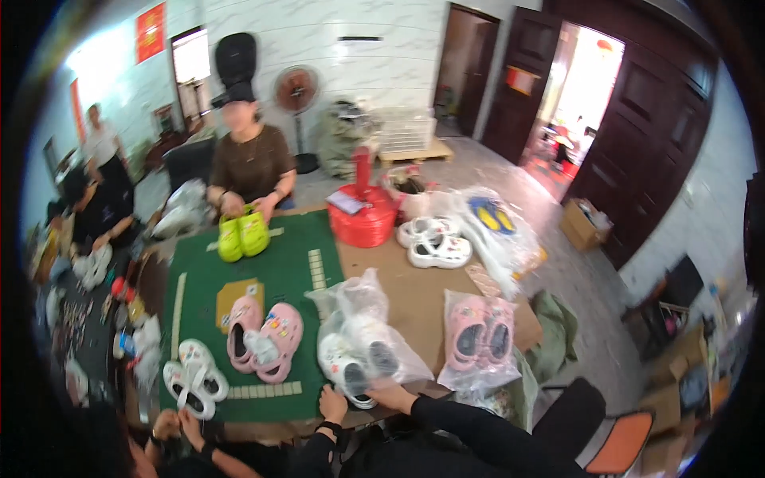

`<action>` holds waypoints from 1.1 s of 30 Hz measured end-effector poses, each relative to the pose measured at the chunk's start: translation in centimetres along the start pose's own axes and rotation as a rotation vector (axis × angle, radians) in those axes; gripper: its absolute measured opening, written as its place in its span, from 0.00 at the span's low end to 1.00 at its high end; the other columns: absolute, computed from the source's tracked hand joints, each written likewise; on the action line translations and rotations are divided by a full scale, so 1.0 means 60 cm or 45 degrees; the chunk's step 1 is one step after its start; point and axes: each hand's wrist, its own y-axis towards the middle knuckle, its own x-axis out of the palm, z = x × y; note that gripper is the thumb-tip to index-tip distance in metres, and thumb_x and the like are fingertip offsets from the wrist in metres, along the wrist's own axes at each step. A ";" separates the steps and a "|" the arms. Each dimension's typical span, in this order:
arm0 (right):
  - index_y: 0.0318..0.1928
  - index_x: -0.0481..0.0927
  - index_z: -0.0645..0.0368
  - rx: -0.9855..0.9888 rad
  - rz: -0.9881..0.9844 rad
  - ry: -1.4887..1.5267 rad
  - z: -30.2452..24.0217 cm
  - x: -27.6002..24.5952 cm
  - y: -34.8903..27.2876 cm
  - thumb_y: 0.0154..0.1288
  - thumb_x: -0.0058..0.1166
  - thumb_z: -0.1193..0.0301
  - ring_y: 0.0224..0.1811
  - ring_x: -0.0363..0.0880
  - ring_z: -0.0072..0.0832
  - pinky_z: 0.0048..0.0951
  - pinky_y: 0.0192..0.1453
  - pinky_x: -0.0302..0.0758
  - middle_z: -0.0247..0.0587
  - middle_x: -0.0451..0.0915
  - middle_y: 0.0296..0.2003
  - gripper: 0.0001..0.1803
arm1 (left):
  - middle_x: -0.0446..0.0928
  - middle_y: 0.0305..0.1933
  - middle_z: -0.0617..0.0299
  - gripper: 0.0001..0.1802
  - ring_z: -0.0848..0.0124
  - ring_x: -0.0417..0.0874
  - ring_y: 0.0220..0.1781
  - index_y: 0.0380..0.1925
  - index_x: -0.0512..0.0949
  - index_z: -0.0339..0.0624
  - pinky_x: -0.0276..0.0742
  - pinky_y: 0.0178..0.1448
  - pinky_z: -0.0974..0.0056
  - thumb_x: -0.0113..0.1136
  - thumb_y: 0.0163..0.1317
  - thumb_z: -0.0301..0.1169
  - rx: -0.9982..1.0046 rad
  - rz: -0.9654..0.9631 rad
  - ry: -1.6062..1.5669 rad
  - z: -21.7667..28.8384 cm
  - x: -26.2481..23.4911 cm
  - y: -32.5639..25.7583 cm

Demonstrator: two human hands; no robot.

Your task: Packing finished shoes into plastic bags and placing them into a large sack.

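A pair of white clogs [344, 371] with small charms lies partly inside a clear plastic bag [365, 296] at the table's near edge. My left hand [333, 405] is beside the clogs' near end with its fingers curled in; what they pinch, if anything, is too small to make out. From the right, my right hand [392, 397] reaches to the bag's near edge and grips it by the clogs, its fingertips partly hidden. Left of the bag sit pink clogs [283, 333] with charms. Another bagged pink pair [480, 336] lies to the right.
Across the green-matted table [199, 279], a person holds lime clogs [243, 237]. A co-worker's hands [179, 426] work at my left, near white clogs [195, 378]. A red round container [362, 219], more white clogs [437, 245] and bagged blue-yellow footwear [492, 215] stand farther back. A chair [617, 446] is at right.
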 end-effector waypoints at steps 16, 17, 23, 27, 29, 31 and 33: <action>0.31 0.72 0.52 0.064 0.467 -0.288 0.019 -0.065 0.070 0.47 0.48 0.67 0.35 0.72 0.33 0.36 0.37 0.67 0.38 0.71 0.30 0.08 | 0.74 0.25 0.46 0.10 0.50 0.76 0.30 0.28 0.70 0.34 0.70 0.37 0.53 0.44 0.55 0.30 0.997 -0.724 0.030 0.011 -0.017 -0.020; 0.30 0.72 0.53 0.153 0.454 -0.223 0.015 -0.067 0.085 0.47 0.47 0.68 0.35 0.71 0.34 0.36 0.38 0.67 0.39 0.71 0.30 0.07 | 0.74 0.25 0.46 0.10 0.50 0.76 0.30 0.28 0.70 0.34 0.70 0.37 0.53 0.44 0.55 0.30 0.998 -0.717 0.036 0.035 -0.028 -0.035; 0.36 0.73 0.60 0.494 0.107 0.031 0.041 -0.064 0.106 0.49 0.47 0.67 0.41 0.70 0.45 0.42 0.42 0.67 0.49 0.72 0.39 0.13 | 0.68 0.16 0.60 0.15 0.68 0.75 0.25 0.20 0.68 0.34 0.72 0.36 0.64 0.40 0.61 0.31 0.545 -0.794 -1.050 0.119 -0.115 -0.012; 0.39 0.72 0.64 0.212 0.252 0.317 0.066 -0.123 0.080 0.51 0.48 0.64 0.46 0.68 0.48 0.42 0.50 0.65 0.51 0.71 0.43 0.17 | 0.67 0.16 0.60 0.13 0.70 0.71 0.21 0.22 0.67 0.35 0.73 0.35 0.63 0.39 0.61 0.30 0.376 -0.625 -1.261 0.103 -0.170 -0.010; 0.38 0.72 0.63 0.091 0.274 0.192 0.070 -0.174 0.013 0.50 0.49 0.64 0.46 0.68 0.47 0.42 0.51 0.65 0.50 0.72 0.41 0.17 | 0.67 0.17 0.61 0.11 0.71 0.70 0.20 0.24 0.67 0.35 0.73 0.34 0.64 0.40 0.60 0.29 0.248 -0.583 -1.274 0.095 -0.183 -0.018; 0.38 0.73 0.63 -0.026 0.293 0.071 0.061 -0.206 -0.043 0.49 0.49 0.64 0.45 0.69 0.46 0.42 0.52 0.64 0.50 0.72 0.40 0.17 | 0.70 0.21 0.57 0.10 0.66 0.71 0.23 0.25 0.72 0.37 0.70 0.34 0.61 0.42 0.59 0.30 0.316 -0.545 -1.224 0.114 -0.202 -0.038; 0.37 0.73 0.62 -0.137 0.307 -0.037 0.060 -0.249 -0.055 0.48 0.50 0.65 0.45 0.69 0.45 0.42 0.53 0.64 0.49 0.72 0.39 0.17 | 0.70 0.22 0.58 0.10 0.66 0.71 0.23 0.26 0.72 0.37 0.70 0.33 0.62 0.43 0.59 0.31 0.405 -0.530 -1.298 0.128 -0.207 -0.037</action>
